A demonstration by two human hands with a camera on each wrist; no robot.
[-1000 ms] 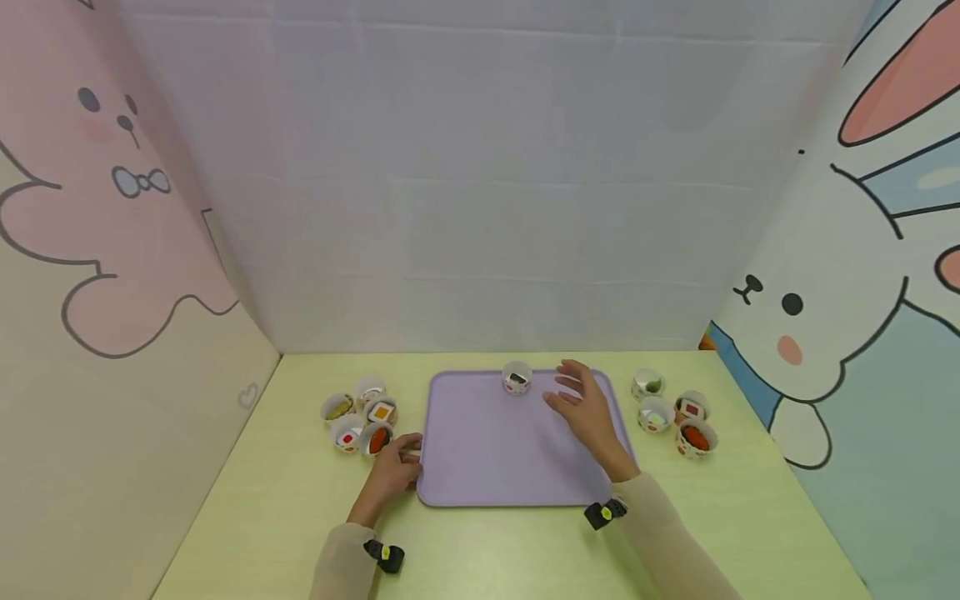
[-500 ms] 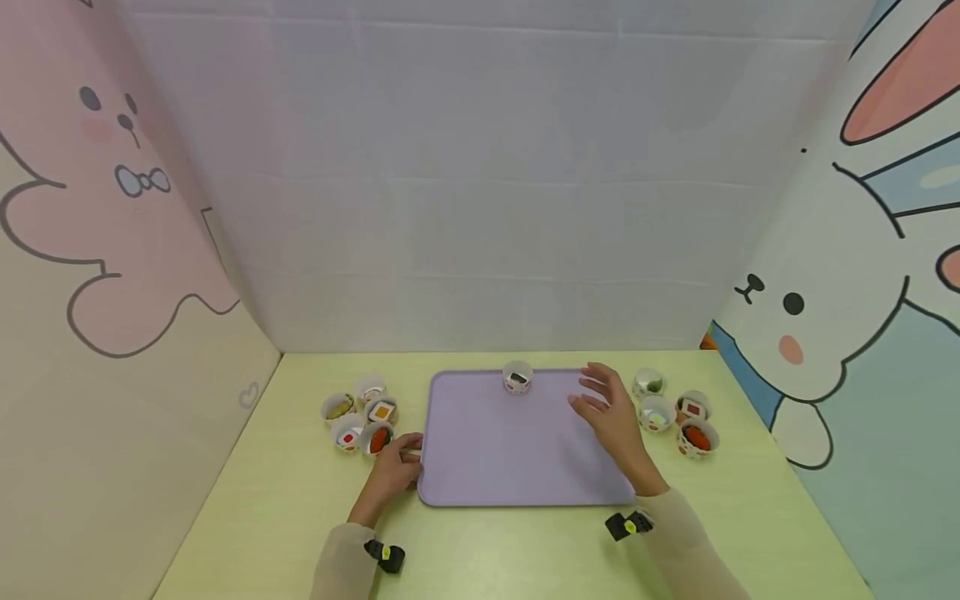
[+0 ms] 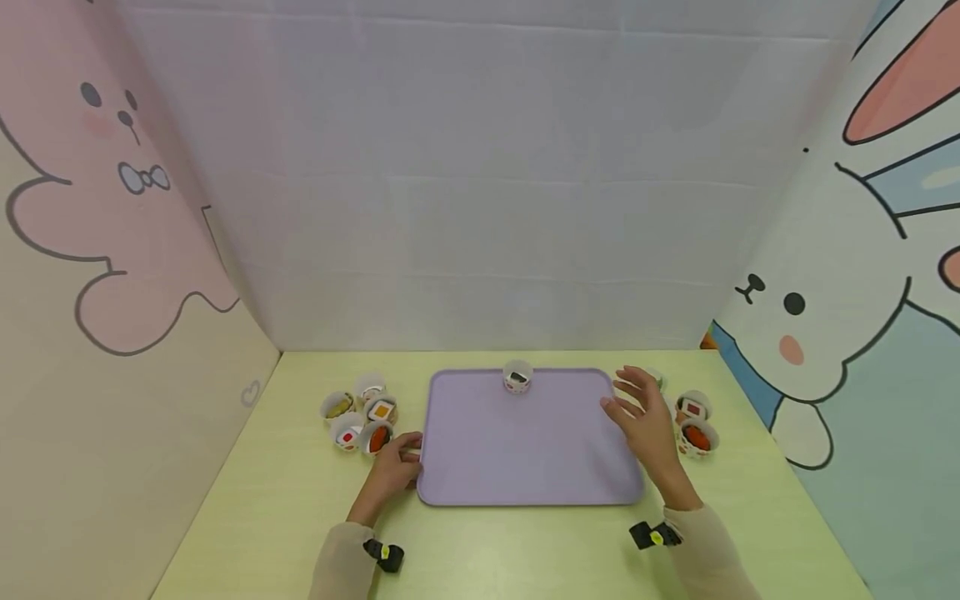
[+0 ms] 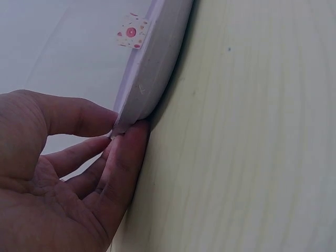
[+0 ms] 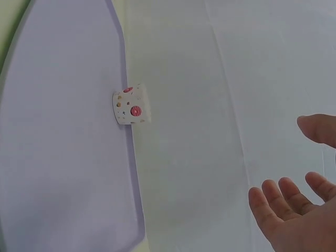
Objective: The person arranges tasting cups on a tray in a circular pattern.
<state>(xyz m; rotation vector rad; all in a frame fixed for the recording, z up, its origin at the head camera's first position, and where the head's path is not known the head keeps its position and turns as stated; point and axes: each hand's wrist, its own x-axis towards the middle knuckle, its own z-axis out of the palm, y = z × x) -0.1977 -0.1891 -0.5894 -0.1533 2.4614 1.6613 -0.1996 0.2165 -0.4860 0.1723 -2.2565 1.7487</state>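
Note:
A lilac tray lies on the table. My left hand is at its left edge; in the left wrist view the thumb and fingers pinch the tray's rim. One small patterned paper cup with a dark thing in it stands at the tray's back edge, and the right wrist view shows it side-on. My right hand hovers over the tray's right edge, fingers relaxed and holding nothing. It partly covers a group of similar cups on the right, including one with an orange-red thing in it.
Left of the tray several more paper cups stand close together, among them one with a yellow thing and one with an orange square. The pale yellow-green table ends at a white wall sheet; cartoon-printed panels flank both sides.
My right hand has moved right, from above the tray near the back cup to the tray's right edge, now overlapping the right-hand cups. The left hand, tray and cups have stayed put.

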